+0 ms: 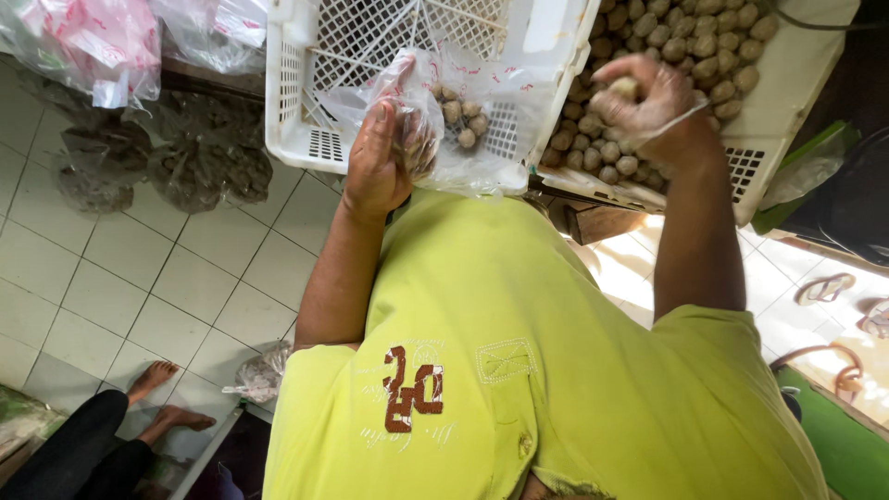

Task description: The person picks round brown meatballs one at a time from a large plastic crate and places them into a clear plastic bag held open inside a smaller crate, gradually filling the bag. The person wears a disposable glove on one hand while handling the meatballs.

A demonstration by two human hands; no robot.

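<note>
Left hand (378, 157): I see it gripping the clear bag (463, 120), mouth held open.
Right hand (648, 102): closed on 1 brown ball (626, 88), right of the bag, above the crate (787, 102).

Left hand (375, 157): holds the mouth of a clear bag (463, 120), which lies in the empty crate (306, 93).
Bag contents: a few round balls (460, 113) at its bottom.
Right hand (648, 102): over the full crate (787, 102), a ball (625, 88) in its fingers.
Crates: side by side, touching.
Floor, left: filled bags (167, 157) beside the empty crate.
Bottom left: another person's feet (167, 398).
</note>
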